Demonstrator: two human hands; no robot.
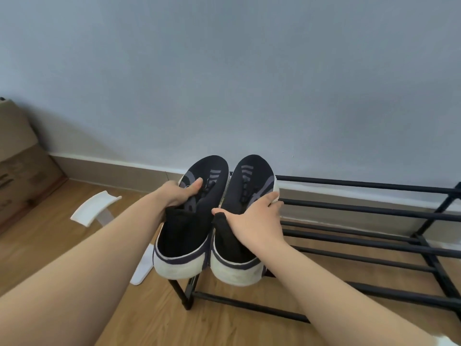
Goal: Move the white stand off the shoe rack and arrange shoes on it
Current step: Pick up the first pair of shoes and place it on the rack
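Home: shoe rack (369, 211), wood floor (154, 318)

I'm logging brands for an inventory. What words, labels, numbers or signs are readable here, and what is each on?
No text can be read.
Left shoe: three grey stripes, no lettering.
Right shoe: the same grey stripes, no lettering.
Cardboard boxes: dark printed marks, too blurred to read.
White stand, shoe rack, wall: no markings visible.
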